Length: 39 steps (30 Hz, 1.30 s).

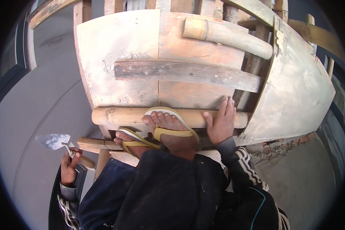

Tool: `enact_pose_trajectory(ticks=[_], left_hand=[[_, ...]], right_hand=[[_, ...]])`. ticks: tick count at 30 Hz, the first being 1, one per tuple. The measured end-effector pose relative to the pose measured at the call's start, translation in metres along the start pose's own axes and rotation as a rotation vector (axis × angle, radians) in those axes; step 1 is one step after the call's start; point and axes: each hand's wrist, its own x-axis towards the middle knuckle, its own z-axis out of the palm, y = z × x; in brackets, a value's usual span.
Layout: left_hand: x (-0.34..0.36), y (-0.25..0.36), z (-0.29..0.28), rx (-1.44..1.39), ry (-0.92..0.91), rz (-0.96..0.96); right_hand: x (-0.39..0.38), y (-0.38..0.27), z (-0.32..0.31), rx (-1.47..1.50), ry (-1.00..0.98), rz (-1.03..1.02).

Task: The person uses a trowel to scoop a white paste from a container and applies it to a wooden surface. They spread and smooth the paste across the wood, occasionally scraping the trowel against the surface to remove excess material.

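My left hand [69,167] is closed around the wooden handle of a trowel [53,141], held out at the left past the edge of the platform. Pale mortar or plaster coats part of its pointed blade. On the right, my right hand [223,122] lies with its fingers stretched out over a thick bamboo pole [132,116], its palm resting near the pole's right end. My feet, in yellow flip-flops [175,133], are between the hands; one sits on the bamboo pole and the other a little lower to its left.
Plywood boards [119,50] form a platform ahead, with a dark wooden plank [180,72] and a second bamboo pole [230,37] across them. A gap opens beside a tilted board [291,88] at right. Broken brick edging [283,147] lies below it. A grey surface [46,103] extends at left.
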Motion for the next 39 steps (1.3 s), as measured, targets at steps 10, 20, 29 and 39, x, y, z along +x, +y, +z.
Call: enact_pose_trajectory(ticks=[10,20,29,39], left_hand=[[0.012,0.008,0.007,-0.021,0.016,0.087],[0.016,-0.014,0.003,0.064,0.085,0.154],[0.004,-0.008,0.0,-0.009,-0.009,0.077],[0.001,-0.024,0.009,-0.184,-0.1,-0.034]], right_hand=[[0.016,0.031,0.006,0.082,0.166,0.362],[0.015,0.028,-0.011,0.127,0.048,-0.039],[0.092,-0.079,-0.022,0.803,-0.509,-0.225],[0.156,-0.17,-0.022,0.964,-0.535,-0.185]])
